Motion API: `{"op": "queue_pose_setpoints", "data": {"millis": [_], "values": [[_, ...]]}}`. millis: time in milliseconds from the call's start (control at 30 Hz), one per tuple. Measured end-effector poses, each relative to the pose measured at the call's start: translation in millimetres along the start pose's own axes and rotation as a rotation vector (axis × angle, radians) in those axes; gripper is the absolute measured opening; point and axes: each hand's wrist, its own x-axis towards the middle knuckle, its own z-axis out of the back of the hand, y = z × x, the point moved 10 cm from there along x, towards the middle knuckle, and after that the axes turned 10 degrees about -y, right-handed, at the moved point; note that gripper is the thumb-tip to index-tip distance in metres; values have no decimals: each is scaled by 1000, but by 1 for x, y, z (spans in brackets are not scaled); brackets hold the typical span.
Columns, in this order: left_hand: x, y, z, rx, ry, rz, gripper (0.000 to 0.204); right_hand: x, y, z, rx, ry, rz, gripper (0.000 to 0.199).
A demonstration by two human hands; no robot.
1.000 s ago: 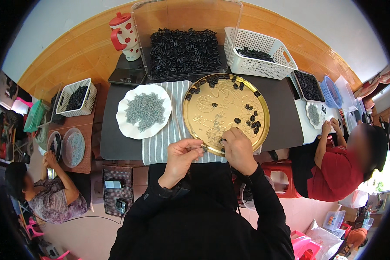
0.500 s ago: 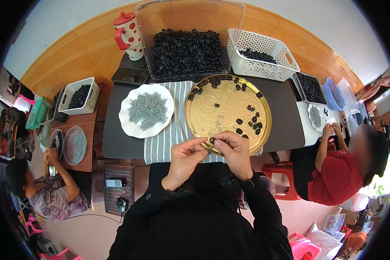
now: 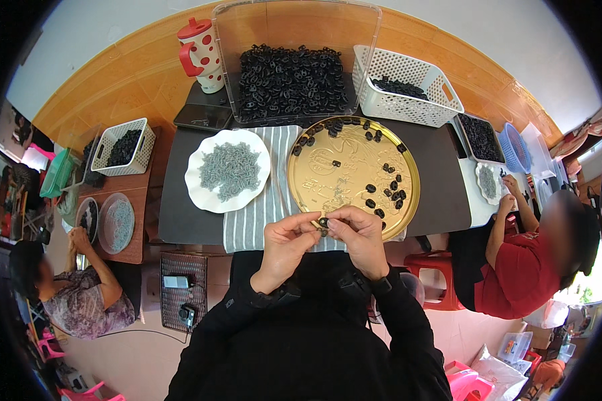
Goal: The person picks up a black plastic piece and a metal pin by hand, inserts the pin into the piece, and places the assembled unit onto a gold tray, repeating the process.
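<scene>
Over the near rim of a round gold tray (image 3: 314, 194), my left hand (image 3: 287, 246) and my right hand (image 3: 358, 238) meet fingertip to fingertip. Between them is a small black oval plastic part (image 3: 323, 222), pinched by the thumb and forefinger of each hand. Something small shows just below it, too small to name. Several like black parts (image 3: 370, 202) lie on the tray, mostly along its far edge and right side. Left of the tray, a white wavy-edged plate (image 3: 195, 190) carries a heap of small grey pieces (image 3: 229, 170).
Behind the tray stand a clear bin (image 3: 294, 115) of black parts and a white perforated basket (image 3: 408, 110). A spotted tumbler (image 3: 204, 60) and a dark phone (image 3: 203, 117) are at the back left. A striped cloth (image 3: 247, 227) lies under the tray. People sit at both sides.
The black part has shifted slightly left and turned between my fingertips. My right fingers have moved a little toward my left. The whole view has shifted slightly.
</scene>
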Motion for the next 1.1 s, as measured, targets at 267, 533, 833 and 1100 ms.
{"op": "queue_pose_setpoints", "data": {"millis": [267,533,833,1100], "values": [[-2,1,2,-21,-9,-20,29,-3,5,-9,6,77,38,14],[-4,-1,-1,-46,35,-45,27,-12,16,-12,-110,102,217,30],[-6,-3,-3,-38,52,-47,30,-18,23,-9,-118,53,337,33],[-6,-7,-4,8,109,-92,29,-24,28,-9,-106,63,383,33]]}}
